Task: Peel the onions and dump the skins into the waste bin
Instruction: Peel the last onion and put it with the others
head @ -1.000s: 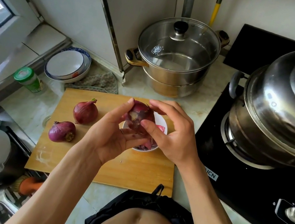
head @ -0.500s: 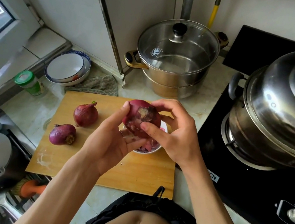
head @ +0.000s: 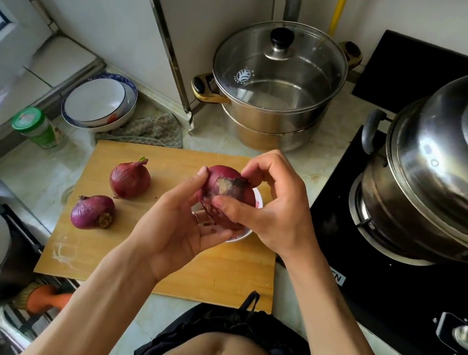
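A red onion [head: 229,190] with a dull scuffed patch on its skin is held above the wooden cutting board [head: 154,269]. My left hand [head: 176,229] cradles it from below and the left. My right hand [head: 272,203] grips it from the right, thumb across its front and fingers curled over its top. Two more red onions lie on the board's left part, one with a green tip [head: 130,178] and one purple [head: 92,212]. A small white bowl [head: 243,235] sits under my hands, mostly hidden. No waste bin is in view.
A glass-lidded steel pot [head: 276,91] stands behind the board. A large steel lidded pot [head: 452,172] sits on the black gas stove [head: 410,302] at right. Stacked bowls [head: 99,102], a cloth and a green-capped jar [head: 36,126] lie at left; a sink and white cups at lower left.
The onion has turned in my hands, bringing the scuffed patch to face up. My right fingers have shifted over its top. The onions on the board have not moved.
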`<state>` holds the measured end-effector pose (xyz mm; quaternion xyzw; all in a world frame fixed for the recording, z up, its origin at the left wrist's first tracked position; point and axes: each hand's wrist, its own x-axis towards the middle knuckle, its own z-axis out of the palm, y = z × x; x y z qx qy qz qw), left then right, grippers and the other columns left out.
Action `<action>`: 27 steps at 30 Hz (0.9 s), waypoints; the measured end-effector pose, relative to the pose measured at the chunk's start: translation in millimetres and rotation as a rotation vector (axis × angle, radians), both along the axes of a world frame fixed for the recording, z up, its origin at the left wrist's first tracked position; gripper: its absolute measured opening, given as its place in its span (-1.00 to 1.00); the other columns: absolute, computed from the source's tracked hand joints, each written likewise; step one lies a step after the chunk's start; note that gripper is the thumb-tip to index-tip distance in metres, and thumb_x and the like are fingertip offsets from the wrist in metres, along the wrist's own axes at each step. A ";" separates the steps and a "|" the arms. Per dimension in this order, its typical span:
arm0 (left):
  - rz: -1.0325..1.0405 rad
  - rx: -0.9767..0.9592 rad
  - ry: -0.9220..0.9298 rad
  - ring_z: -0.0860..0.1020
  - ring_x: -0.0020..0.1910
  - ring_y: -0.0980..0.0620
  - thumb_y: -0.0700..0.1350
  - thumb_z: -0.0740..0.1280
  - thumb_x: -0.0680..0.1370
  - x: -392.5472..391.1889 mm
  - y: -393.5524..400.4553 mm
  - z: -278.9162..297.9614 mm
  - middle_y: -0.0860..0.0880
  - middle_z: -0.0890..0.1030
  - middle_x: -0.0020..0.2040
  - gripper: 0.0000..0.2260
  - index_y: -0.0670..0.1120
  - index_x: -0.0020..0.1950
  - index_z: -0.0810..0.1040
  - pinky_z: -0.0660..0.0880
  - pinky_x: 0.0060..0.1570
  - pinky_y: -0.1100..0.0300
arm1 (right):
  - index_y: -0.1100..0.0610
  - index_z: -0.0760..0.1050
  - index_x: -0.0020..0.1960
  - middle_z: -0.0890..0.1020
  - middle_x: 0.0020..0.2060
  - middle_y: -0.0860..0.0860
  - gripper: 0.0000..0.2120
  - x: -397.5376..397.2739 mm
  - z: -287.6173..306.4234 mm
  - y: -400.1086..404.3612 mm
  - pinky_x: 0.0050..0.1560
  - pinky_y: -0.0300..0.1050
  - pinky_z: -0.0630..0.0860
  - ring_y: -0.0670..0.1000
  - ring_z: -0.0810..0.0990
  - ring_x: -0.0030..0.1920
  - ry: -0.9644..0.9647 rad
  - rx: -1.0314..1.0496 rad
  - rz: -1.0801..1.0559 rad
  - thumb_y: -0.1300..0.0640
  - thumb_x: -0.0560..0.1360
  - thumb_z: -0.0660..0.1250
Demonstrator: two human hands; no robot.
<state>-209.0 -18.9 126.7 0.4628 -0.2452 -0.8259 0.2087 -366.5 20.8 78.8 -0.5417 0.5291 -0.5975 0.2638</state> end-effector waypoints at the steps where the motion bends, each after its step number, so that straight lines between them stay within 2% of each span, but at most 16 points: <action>1: -0.002 0.006 -0.006 0.72 -0.20 -0.19 0.17 0.37 0.48 0.0 0.0 -0.7 -0.26 0.70 0.00 -0.49 -0.23 0.18 0.64 0.67 -0.33 0.15 | 0.12 0.49 -0.05 0.48 -0.17 -0.05 -0.60 0.8 -1.3 -0.3 -0.09 -0.22 0.46 -0.05 0.50 -0.15 0.012 0.002 -0.012 -0.04 0.30 0.58; 5: 0.025 0.037 -0.015 0.71 -0.06 -0.32 0.19 0.41 0.45 1.9 -1.5 -3.8 -0.34 0.65 0.19 -0.42 -0.22 0.28 0.63 0.70 -0.24 0.12 | 0.09 0.49 -0.04 0.42 -0.30 -0.10 -0.61 4.9 -5.1 -0.3 -0.22 -0.24 0.42 -0.10 0.44 -0.28 0.029 0.037 -0.062 -0.09 0.31 0.54; 7: 0.022 0.035 -0.010 0.71 -0.07 -0.33 0.19 0.41 0.45 1.6 -1.5 -3.9 -0.36 0.64 0.20 -0.41 -0.22 0.29 0.62 0.71 -0.24 0.09 | 0.11 0.50 -0.01 0.47 -0.22 -0.08 -0.61 4.8 -4.4 -0.9 -0.17 -0.20 0.47 -0.08 0.49 -0.21 0.043 0.018 -0.068 -0.07 0.32 0.54; 10: 0.018 0.002 0.002 0.73 -0.19 -0.23 0.15 0.38 0.48 0.3 0.1 -1.5 -0.31 0.68 0.03 -0.51 -0.22 0.20 0.66 0.66 -0.33 0.13 | 0.18 0.53 0.05 0.56 -0.06 0.01 -0.62 7.7 -3.4 -4.2 -0.04 -0.16 0.51 -0.06 0.56 -0.03 0.114 -0.052 -0.092 0.04 0.36 0.56; 14: -0.006 -0.075 -0.020 0.71 -0.25 -0.11 0.12 0.36 0.52 -2.2 2.8 -1.0 -0.17 0.70 -0.14 -0.65 -0.13 -0.08 0.77 0.66 -0.32 0.14 | 0.26 0.54 -0.03 0.56 -0.11 0.07 -0.75 16.3 -3.8 -7.1 -0.03 -0.25 0.48 -0.11 0.55 -0.09 0.147 -0.102 -0.192 0.22 0.40 0.55; 20: -0.003 -0.134 -0.054 0.70 -0.24 -0.15 0.10 0.37 0.52 -3.1 2.2 1.4 -0.16 0.70 -0.18 -0.65 -0.17 0.04 0.71 0.69 -0.27 0.09 | 0.28 0.53 -0.14 0.52 -0.18 0.10 -0.78 17.9 -2.5 -8.1 -0.08 -0.33 0.44 -0.07 0.52 -0.16 0.184 -0.142 -0.290 0.21 0.40 0.54; 23: 0.002 -0.139 -0.058 0.70 -0.25 -0.15 0.10 0.38 0.54 -2.9 2.6 3.0 -0.16 0.70 -0.18 -0.66 -0.15 0.05 0.72 0.69 -0.21 0.08 | 0.29 0.51 -0.17 0.51 -0.20 0.10 -0.77 19.1 -1.3 -9.1 -0.07 -0.36 0.41 -0.08 0.50 -0.18 0.190 -0.160 -0.308 0.20 0.40 0.54; 27: -0.003 -0.138 -0.051 0.70 -0.28 -0.14 0.08 0.34 0.60 -3.3 5.8 5.6 -0.15 0.70 -0.21 -0.68 -0.15 0.04 0.71 0.69 -0.26 0.11 | 0.29 0.49 -0.19 0.50 -0.22 0.10 -0.76 18.6 -1.8 -8.5 -0.08 -0.38 0.39 -0.09 0.47 -0.20 0.192 -0.179 -0.309 0.17 0.41 0.50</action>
